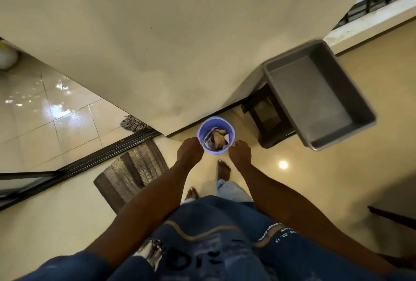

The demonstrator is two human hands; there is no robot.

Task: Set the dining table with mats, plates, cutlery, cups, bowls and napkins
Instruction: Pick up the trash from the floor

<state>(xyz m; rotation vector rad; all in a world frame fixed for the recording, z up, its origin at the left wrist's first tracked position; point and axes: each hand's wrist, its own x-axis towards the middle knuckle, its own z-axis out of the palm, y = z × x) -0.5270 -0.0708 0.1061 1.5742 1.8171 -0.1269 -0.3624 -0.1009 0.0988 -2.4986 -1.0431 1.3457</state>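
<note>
A small purple bucket [216, 134] of crumpled scraps is held low over the floor [315, 179], its rim gripped between the left hand [190, 150] and right hand [240, 151], fingers curled.

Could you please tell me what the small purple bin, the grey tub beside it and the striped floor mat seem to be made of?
Purple bin: probably plastic, going by its smooth, evenly coloured wall and thin moulded rim.
Grey tub: likely matte plastic, with rounded moulded corners and a dull sheen; motion blur leaves this open.
Striped floor mat: woven textile, with a visible herringbone weave and soft edges.
</note>
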